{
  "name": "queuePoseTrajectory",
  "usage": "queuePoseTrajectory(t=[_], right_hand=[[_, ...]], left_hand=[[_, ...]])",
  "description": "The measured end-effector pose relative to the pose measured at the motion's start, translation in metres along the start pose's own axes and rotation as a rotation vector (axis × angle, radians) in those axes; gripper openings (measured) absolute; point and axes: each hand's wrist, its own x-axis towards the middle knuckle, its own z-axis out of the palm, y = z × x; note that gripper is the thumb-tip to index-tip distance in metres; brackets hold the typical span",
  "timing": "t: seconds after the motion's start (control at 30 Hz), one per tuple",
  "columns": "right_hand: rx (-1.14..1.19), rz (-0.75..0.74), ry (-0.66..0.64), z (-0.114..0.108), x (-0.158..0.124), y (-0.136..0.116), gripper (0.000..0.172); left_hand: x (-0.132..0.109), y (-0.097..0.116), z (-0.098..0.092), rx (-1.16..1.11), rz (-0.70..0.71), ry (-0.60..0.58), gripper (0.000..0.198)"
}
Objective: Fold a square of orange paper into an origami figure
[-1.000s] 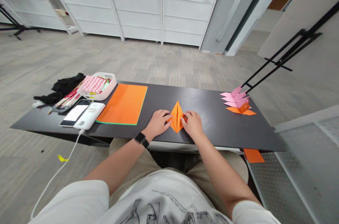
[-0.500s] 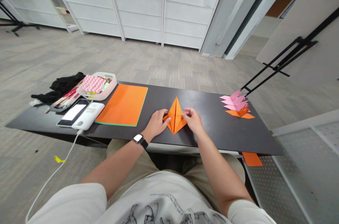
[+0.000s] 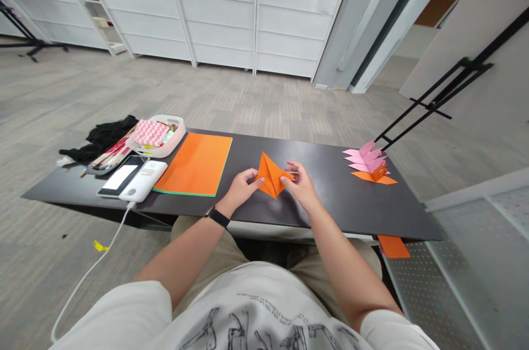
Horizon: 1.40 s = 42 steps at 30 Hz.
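Observation:
Between my hands is a folded piece of orange origami paper (image 3: 271, 175), a pointed shape with a crease down its middle. My left hand (image 3: 243, 187) pinches its left corner between thumb and fingers. On the other side, my right hand (image 3: 300, 184) grips the right corner, thumb in front and fingers behind. The paper looks tilted and raised a little off the dark table (image 3: 326, 195). A stack of orange sheets (image 3: 196, 162), with a green edge showing beneath, lies to the left of my left hand.
Folded pink paper pieces (image 3: 366, 160) and an orange folded piece (image 3: 375, 175) stand at the table's right end. At the left are a white basket (image 3: 176, 138), a phone (image 3: 119, 176), a cabled white power bank (image 3: 144, 182) and black cloth (image 3: 103, 138). Another orange paper (image 3: 394, 247) lies below the right front edge.
The orange folded paper has been lifted and turned, its top point swinging left. Both hands have closed on its side corners, and my left wrist has rotated.

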Motion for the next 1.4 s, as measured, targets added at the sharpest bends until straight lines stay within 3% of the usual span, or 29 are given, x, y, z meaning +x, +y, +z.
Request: queuePoseTrajectory(t=[0.13, 0.2, 0.3, 0.37, 0.47, 0.6, 0.67, 0.8, 0.93, 1.03, 1.2, 1.3, 1.4], right_hand=[[0.050, 0.033, -0.023, -0.011, 0.006, -0.020, 0.041], [-0.020, -0.001, 0.093, -0.025, 0.013, -0.034, 0.036], [-0.348, -0.207, 0.372, -0.051, 0.025, -0.057, 0.025], [-0.569, -0.338, 0.429, -0.063, 0.031, -0.065, 0.025], [-0.834, -0.353, 0.330, -0.057, 0.029, -0.055, 0.031], [-1.023, -0.286, -0.177, -0.025, 0.005, -0.014, 0.030], [-1.002, -0.294, -0.228, -0.019, -0.005, 0.002, 0.030], [-0.971, -0.317, -0.132, -0.037, -0.001, 0.017, 0.033], [-1.000, -0.324, -0.276, -0.049, 0.012, 0.023, 0.047], [-1.031, -0.320, -0.352, -0.047, 0.011, 0.025, 0.048], [-0.882, -0.405, -0.471, -0.048, 0.018, 0.019, 0.051], [-0.878, -0.419, -0.430, -0.050, 0.043, 0.018, 0.048], [-0.854, -0.404, -0.507, -0.047, 0.069, 0.023, 0.046]], left_hand=[[0.016, 0.017, 0.007, -0.057, 0.040, 0.020, 0.033], [0.025, 0.023, 0.008, -0.097, 0.066, 0.091, 0.035], [0.035, 0.025, 0.006, -0.105, 0.074, 0.228, 0.042], [0.036, 0.024, 0.005, -0.071, 0.085, 0.299, 0.040], [0.029, 0.023, 0.004, 0.015, 0.121, 0.379, 0.039], [0.012, 0.023, 0.003, 0.229, 0.176, 0.425, 0.032], [0.005, 0.022, 0.000, 0.332, 0.196, 0.362, 0.030], [0.003, 0.020, 0.004, 0.487, 0.239, 0.118, 0.029], [0.015, 0.022, 0.027, 0.579, 0.307, -0.155, 0.034], [0.024, 0.019, 0.038, 0.649, 0.309, -0.314, 0.043], [0.033, 0.004, 0.019, 0.648, 0.333, -0.430, 0.043], [0.043, -0.004, 0.004, 0.639, 0.386, -0.519, 0.033], [0.057, -0.007, -0.006, 0.600, 0.432, -0.566, 0.025]])
